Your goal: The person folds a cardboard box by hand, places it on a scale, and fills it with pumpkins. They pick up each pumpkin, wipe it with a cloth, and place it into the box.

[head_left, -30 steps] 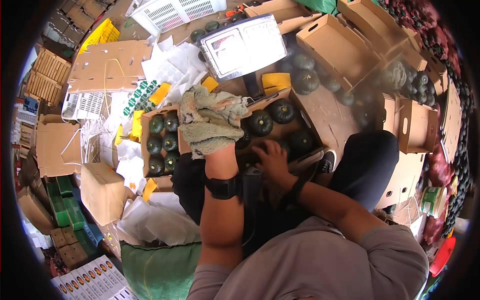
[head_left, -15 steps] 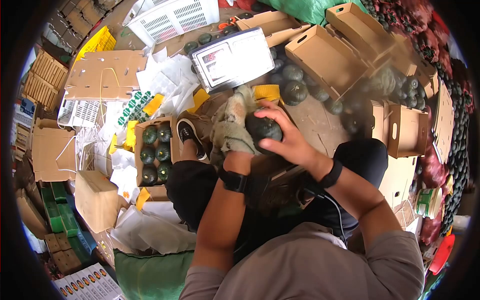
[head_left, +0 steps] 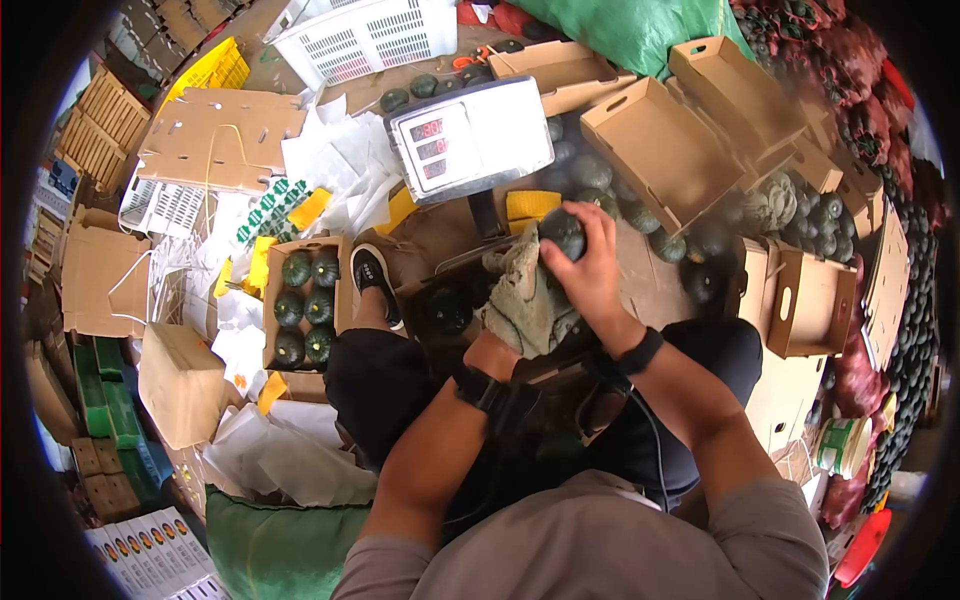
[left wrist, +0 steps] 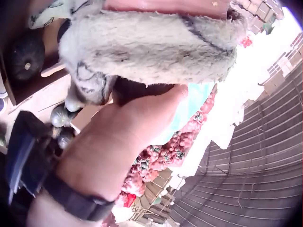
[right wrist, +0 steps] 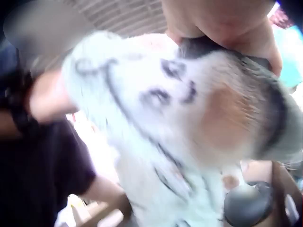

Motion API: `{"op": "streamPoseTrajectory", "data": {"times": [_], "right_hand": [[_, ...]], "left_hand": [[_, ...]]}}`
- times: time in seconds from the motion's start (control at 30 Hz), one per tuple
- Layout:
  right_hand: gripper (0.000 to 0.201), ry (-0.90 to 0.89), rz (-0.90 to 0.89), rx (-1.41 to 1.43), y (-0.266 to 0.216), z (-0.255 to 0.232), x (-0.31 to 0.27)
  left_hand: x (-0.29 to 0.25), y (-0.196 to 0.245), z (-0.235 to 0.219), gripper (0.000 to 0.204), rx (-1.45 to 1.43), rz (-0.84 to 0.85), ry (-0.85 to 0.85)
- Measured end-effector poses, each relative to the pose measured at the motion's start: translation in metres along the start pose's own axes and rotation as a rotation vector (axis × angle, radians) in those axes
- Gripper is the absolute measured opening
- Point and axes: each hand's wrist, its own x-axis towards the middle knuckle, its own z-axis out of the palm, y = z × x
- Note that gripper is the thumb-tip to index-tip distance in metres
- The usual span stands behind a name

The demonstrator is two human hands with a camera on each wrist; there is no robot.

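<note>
A dark green round squash point(head_left: 562, 232) is up in front of the body. My right hand point(head_left: 597, 280) grips it from its right side, thumb and fingers spread round it. A worn pale towel point(head_left: 530, 300) covers most of my left hand point(left wrist: 137, 116) and lies against the squash's lower left side. In the left wrist view the towel folds over that hand, hiding its fingers. Below the hands, between the legs, sits a cardboard box with a squash point(head_left: 450, 310) showing in it; the arms and towel hide much of this box.
A second box point(head_left: 268, 335) of several squashes stands left of the foot. Ahead is a scale point(head_left: 500, 140) with red digits, beside yellow netting point(head_left: 533, 205). Loose squashes point(head_left: 592, 174) and cardboard trays point(head_left: 655, 150) lie at the front right. White paper sheets point(head_left: 345, 150) are spread at the left.
The right hand has come up from the box with a squash, meeting the towel-covered left hand. Since then, both hands have shifted right and the squash has turned against the towel.
</note>
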Motion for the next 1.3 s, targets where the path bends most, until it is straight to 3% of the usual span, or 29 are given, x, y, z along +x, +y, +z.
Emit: {"op": "streamPoseTrajectory", "data": {"times": [0.07,0.1,0.17,0.2,0.23,0.27,0.3,0.33,0.37,0.4,0.43,0.47,0.5,0.57,0.6,0.63,0.67,0.73,0.77,0.83,0.87,0.93,0.97,1.07,1.1,1.13,1.23,1.3], "right_hand": [[0.052,-0.166,-0.054,0.189,-0.027,-0.016,-0.008],[0.05,-0.358,-0.094,0.359,-0.03,-0.025,-0.007],[0.047,-0.393,0.244,0.558,-0.021,-0.027,0.005],[0.045,-0.405,0.416,0.652,-0.018,-0.026,0.01],[0.038,-0.222,0.343,0.35,-0.006,-0.015,0.009],[0.035,-0.174,0.069,0.105,-0.041,-0.012,0.001],[0.034,-0.147,-0.011,0.001,-0.051,-0.012,-0.012],[0.034,-0.12,-0.082,-0.103,-0.056,-0.012,-0.021],[0.036,-0.189,-0.077,0.03,-0.053,-0.018,-0.02],[0.039,-0.284,-0.078,0.164,-0.052,-0.025,-0.013],[0.044,-0.298,0.317,0.654,-0.05,-0.022,-0.008],[0.049,-0.289,0.719,1.135,-0.05,-0.019,-0.005],[0.052,-0.163,0.667,1.121,-0.048,-0.012,-0.006],[0.059,0.098,0.564,1.091,-0.043,0.003,-0.012],[0.061,-0.079,0.396,0.815,-0.04,-0.005,-0.009],[0.064,-0.248,0.226,0.535,-0.038,-0.021,-0.002],[0.066,-0.408,0.053,0.249,-0.04,-0.032,0.005],[0.071,-0.491,0.014,0.271,-0.051,-0.039,0.01],[0.073,-0.535,0.023,0.306,-0.051,-0.039,0.009],[0.072,-0.565,0.114,0.433,-0.043,-0.031,0.002],[0.072,-0.548,0.379,0.736,-0.041,-0.025,-0.002],[0.07,-0.476,0.918,1.326,-0.046,-0.014,-0.01],[0.066,-0.369,0.96,1.337,-0.06,-0.013,-0.008],[0.066,-0.254,0.354,0.673,-0.02,0.004,-0.023],[0.072,-0.358,0.129,0.222,-0.01,-0.005,-0.019],[0.077,-0.349,0.08,0.173,-0.019,-0.009,-0.018],[0.083,-0.327,-0.076,0.093,-0.054,-0.027,-0.012],[0.084,-0.42,-0.072,0.157,-0.054,-0.033,-0.004]], "left_hand": [[0.008,0.007,-0.019,0.044,0.367,0.118,-0.054],[0.005,0.011,-0.022,0.042,0.599,0.193,-0.052],[0.001,0.02,-0.029,0.037,1.076,0.351,0.008],[-0.004,0.027,-0.005,0.036,1.539,0.51,0.004],[-0.008,0.033,0.018,0.035,1.985,0.713,0.076],[-0.003,0.033,0.004,0.032,1.897,0.628,0.103],[0.002,0.034,-0.01,0.028,1.808,0.55,0.136],[-0.006,0.042,0.001,0.028,1.914,0.568,-0.004],[-0.011,0.053,-0.001,0.031,1.813,0.355,-0.066],[-0.016,0.048,-0.006,0.032,1.633,0.282,-0.069],[-0.022,0.044,-0.011,0.033,1.452,0.217,-0.062],[-0.025,0.029,-0.015,0.033,1.21,0.283,-0.008],[-0.02,0.026,-0.002,0.031,1.937,0.651,-0.027],[-0.021,0.016,0.018,0.031,0.834,0.451,0.107],[-0.023,0.013,0.021,0.031,0.286,0.323,0.161],[-0.021,0.014,0.018,0.03,0.415,0.449,0.209],[-0.023,0.027,0.021,0.03,0.961,0.637,0.17],[-0.035,0.068,0.039,0.029,2.066,0.945,0.057],[-0.04,0.074,0.052,0.03,2.228,0.902,0.036],[-0.031,0.057,-0.022,0.03,0.914,0.49,-0.059],[-0.025,0.05,-0.046,0.031,0.264,0.271,-0.094],[-0.025,0.033,-0.024,0.028,1.236,0.497,0.125],[-0.019,0.03,-0.018,0.028,1.201,0.521,0.143],[-0.014,0.036,-0.003,0.026,1.586,0.727,0.242],[-0.022,0.044,0.021,0.028,1.729,0.757,0.252],[-0.03,0.053,0.044,0.031,1.869,0.793,0.263],[-0.028,0.062,0.029,0.037,1.927,1.005,0.089],[-0.033,0.069,0.022,0.042,1.985,1.005,0.091]]}}
